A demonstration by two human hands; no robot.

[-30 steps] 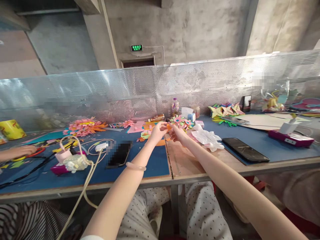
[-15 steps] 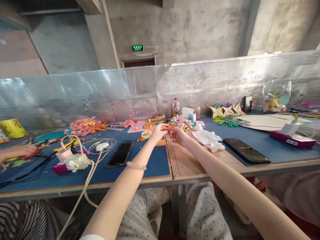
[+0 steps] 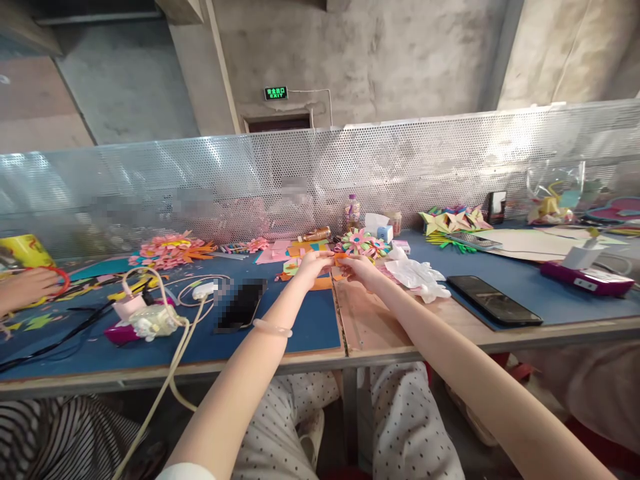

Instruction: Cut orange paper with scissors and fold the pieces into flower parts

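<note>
A small piece of orange paper (image 3: 341, 257) is held between my two hands above the middle of the table. My left hand (image 3: 315, 267), with a pale bangle on the wrist, pinches its left side. On the other side, the fingers of my right hand (image 3: 359, 268) close on the paper. Its exact shape is too small to make out and partly covered by fingers. Below and left of my left hand lie orange paper sheets (image 3: 321, 284) and cut pieces. Just beyond my right hand stands a pink and green paper flower cluster (image 3: 367, 243).
Crumpled white plastic (image 3: 420, 277) and a black phone (image 3: 493, 300) lie to the right. Left are another phone (image 3: 245, 303), a power strip (image 3: 120, 333) with cables, and pink paper flowers (image 3: 167, 253). A co-worker's hand (image 3: 37, 287) holds red-handled scissors. A perforated metal screen (image 3: 280, 180) stands behind.
My right hand has turned flatter, its fingers stretched further toward the orange paper. The co-worker's hand with the red handles has moved left and up.
</note>
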